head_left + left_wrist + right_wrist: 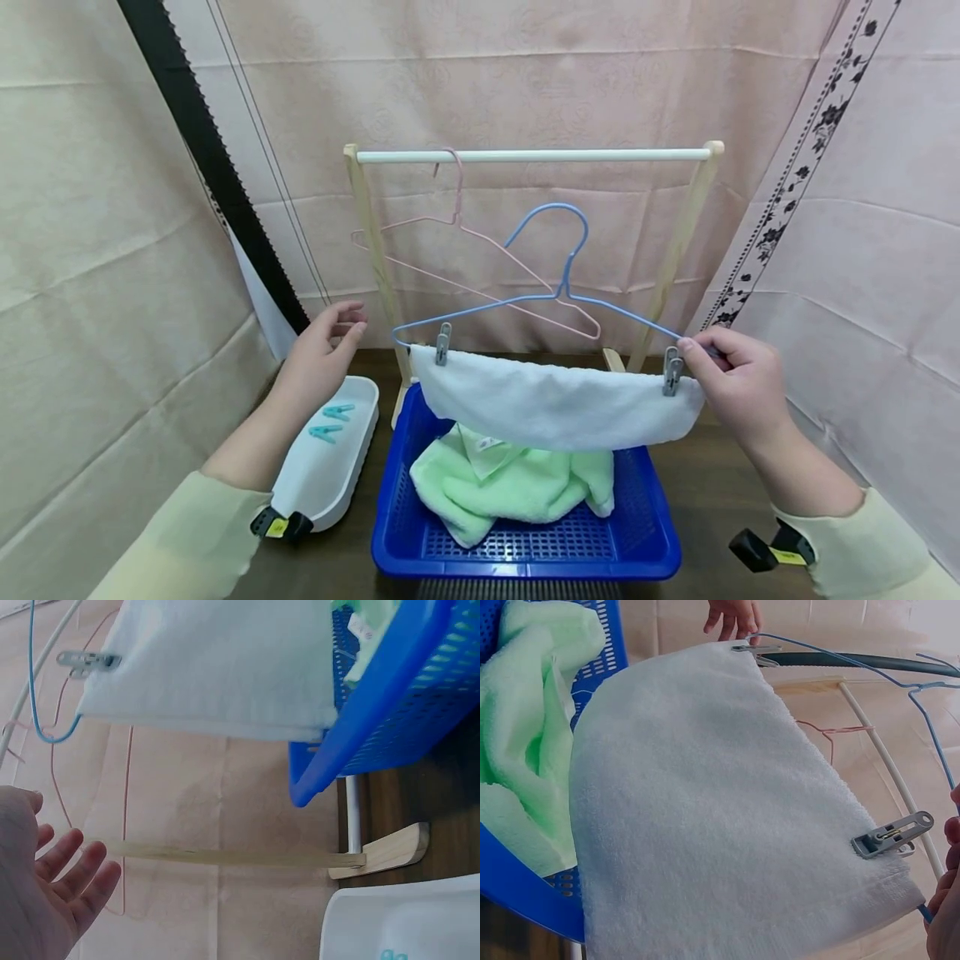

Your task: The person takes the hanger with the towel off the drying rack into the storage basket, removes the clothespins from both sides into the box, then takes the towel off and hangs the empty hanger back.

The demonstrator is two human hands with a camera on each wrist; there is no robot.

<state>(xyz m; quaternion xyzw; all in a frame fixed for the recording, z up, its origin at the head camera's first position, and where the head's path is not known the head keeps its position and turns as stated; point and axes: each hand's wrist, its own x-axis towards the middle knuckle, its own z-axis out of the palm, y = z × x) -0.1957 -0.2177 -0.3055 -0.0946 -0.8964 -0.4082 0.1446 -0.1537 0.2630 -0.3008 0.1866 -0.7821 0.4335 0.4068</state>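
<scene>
A blue hanger (480,307) is held up at its right end by my right hand (738,379), fingers curled round the wire. From its lower bar hangs a white towel (555,404), fixed by two grey clothespins, one near the left end (443,343) and one near the right (672,372). My left hand (324,354) is apart from the hanger's left end, fingers loosely bent, holding nothing; the left wrist view shows its palm bare. Under the white towel, a green towel (510,487) lies crumpled in a blue basket (525,569).
Behind stands a drying rack with a white rail (540,156) and wooden legs; a pink hanger (458,192) hangs from the rail. At the left, a white tray (348,467) holds two teal clothespins (325,433). Pale cloth surrounds the brown table (712,492) on three sides.
</scene>
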